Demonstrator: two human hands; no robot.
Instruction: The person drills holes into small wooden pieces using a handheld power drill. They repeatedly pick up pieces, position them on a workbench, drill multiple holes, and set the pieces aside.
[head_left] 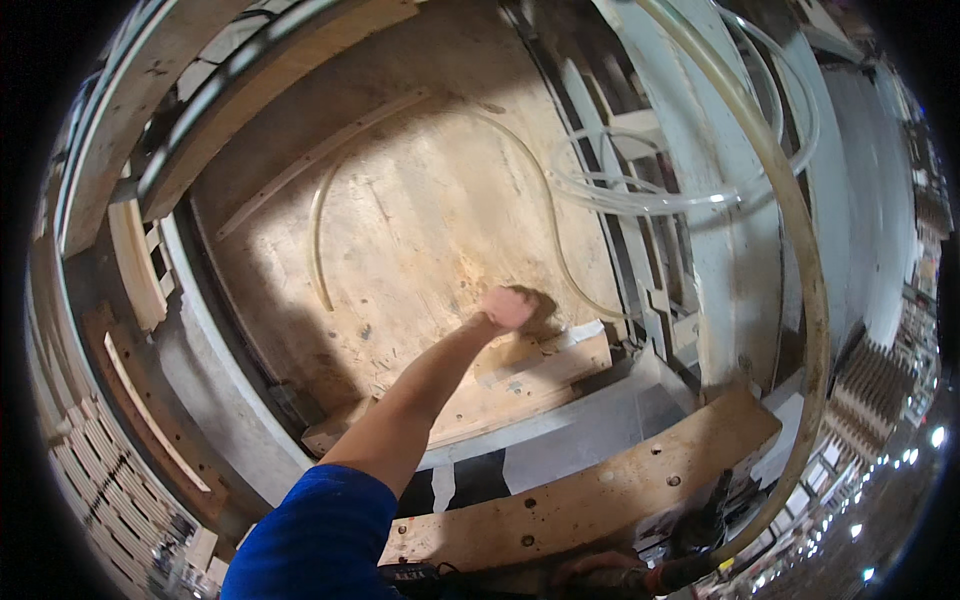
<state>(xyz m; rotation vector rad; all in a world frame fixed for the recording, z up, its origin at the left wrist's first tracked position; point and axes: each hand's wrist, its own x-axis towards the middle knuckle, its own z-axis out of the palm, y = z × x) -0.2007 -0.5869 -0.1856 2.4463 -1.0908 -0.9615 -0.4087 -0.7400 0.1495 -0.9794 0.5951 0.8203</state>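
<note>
My left arm, in a blue sleeve, reaches over a large worn wooden panel (420,200). My left hand (511,306) is closed in a fist close above the panel's near part, beside a short wooden block (560,362) at its near edge. Whatever the fingers may hold is hidden. Low at the bottom edge, in shadow, my right hand (592,574) is wrapped around a dark hose-fed hand tool (680,572). A thick yellowish hose (808,290) runs from the tool up along the right side. The tool's black part (705,520) stands beside the near board.
A near wooden board (600,480) with bolt holes crosses the front. Thin yellowish tubing (548,205) curves over the panel. Coiled clear tubing (690,200) hangs over the pale metal frame (690,130) at right. Stacked slatted wood (100,490) stands at lower left.
</note>
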